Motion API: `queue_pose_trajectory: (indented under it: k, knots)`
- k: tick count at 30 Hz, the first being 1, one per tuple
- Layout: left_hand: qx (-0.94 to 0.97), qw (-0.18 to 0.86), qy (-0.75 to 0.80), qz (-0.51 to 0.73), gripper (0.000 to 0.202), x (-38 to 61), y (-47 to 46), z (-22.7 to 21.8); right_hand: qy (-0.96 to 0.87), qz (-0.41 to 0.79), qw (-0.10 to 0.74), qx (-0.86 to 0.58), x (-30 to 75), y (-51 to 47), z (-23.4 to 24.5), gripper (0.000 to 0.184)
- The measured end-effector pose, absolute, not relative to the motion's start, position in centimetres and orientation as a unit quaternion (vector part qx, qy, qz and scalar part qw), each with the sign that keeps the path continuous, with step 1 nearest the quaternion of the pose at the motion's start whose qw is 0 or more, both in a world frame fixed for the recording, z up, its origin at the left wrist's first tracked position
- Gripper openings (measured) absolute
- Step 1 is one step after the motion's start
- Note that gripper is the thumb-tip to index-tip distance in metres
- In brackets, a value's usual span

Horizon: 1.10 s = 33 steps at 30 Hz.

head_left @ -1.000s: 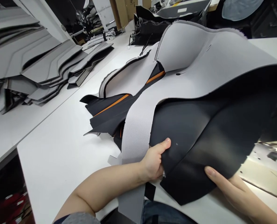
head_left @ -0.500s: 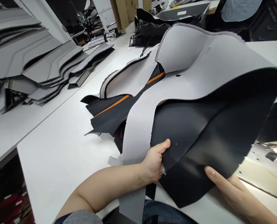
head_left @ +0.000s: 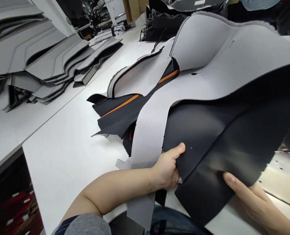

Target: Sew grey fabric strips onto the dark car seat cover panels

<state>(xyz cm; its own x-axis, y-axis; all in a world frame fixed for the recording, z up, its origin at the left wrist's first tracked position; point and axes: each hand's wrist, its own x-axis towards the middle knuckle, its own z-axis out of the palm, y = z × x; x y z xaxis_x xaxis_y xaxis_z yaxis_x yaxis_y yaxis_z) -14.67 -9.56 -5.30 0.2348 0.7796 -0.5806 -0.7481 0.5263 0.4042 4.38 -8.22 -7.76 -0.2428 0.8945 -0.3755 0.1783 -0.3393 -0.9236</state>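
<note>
A large sewn cover, seemingly a seat cover, spreads over the table, with smooth black panels (head_left: 203, 130) on one face and grey backing (head_left: 150, 127) on the other. Narrow orange strips (head_left: 122, 106) run along its far-left black part. My left hand (head_left: 166, 168) is closed on the black panel's left edge, thumb on top, beside a hanging grey strip. Lower right, my right hand (head_left: 253, 199) pinches the same panel near its bottom right edge, thumb on the black face. The fingers of both hands are mostly hidden under the material.
Stacks of grey layered panels (head_left: 54, 58) lie on the white table (head_left: 62, 143) at the left. A pale machine plate with small holes (head_left: 282, 182) is at the right. Black pieces (head_left: 164, 27) sit at the back, and red items (head_left: 25, 209) are below the table edge.
The view has shifted, so the cover and both hands appear a little farther right, with the far part higher. Both hands keep their hold on the black panel.
</note>
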Motion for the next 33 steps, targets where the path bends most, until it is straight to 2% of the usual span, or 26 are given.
queue_pose_trajectory:
  k: [4, 7, 11, 14, 18, 22, 26, 30, 33]
  knots:
    - [0.131, 0.642, 0.495, 0.570, 0.046, -14.3, -9.6, -4.1, -0.435, 0.661, 0.236, -0.564, 2.6, -10.3, -7.1, 0.081]
    - [0.285, 0.601, 0.508, 0.547, 0.052, -14.7, -9.7, -3.8, -0.466, 0.664, 0.173, -0.559, 1.2, -11.8, -6.3, 0.082]
    - [0.358, 0.620, 0.516, 0.470, 0.044, -15.2, -9.7, -3.9, -0.414, 0.698, 0.176, -0.557, 1.1, -12.1, -5.5, 0.071]
    - [0.263, 0.649, 0.503, 0.506, 0.033, -14.8, -9.8, -4.1, -0.321, 0.750, 0.202, -0.542, 1.5, -11.8, -5.0, 0.061]
    - [0.130, 0.744, 0.452, 0.475, 0.032, -14.1, -9.8, -4.6, -0.272, 0.789, 0.201, -0.513, 1.8, -11.5, -4.7, 0.056]
    - [0.134, 0.778, 0.423, 0.445, 0.043, -14.1, -9.7, -5.0, -0.313, 0.790, 0.177, -0.496, 2.6, -11.5, -5.5, 0.054]
    - [0.118, 0.775, 0.434, 0.443, 0.040, -14.2, -9.7, -5.1, -0.389, 0.764, 0.143, -0.495, 3.7, -11.5, -6.9, 0.052]
    - [0.099, 0.764, 0.448, 0.454, 0.032, -14.3, -9.8, -5.1, -0.415, 0.754, 0.165, -0.482, 3.7, -11.5, -7.1, 0.050]
    - [0.113, 0.782, 0.433, 0.434, 0.039, -14.5, -10.0, -5.0, -0.403, 0.762, 0.177, -0.475, 2.9, -11.5, -6.6, 0.049]
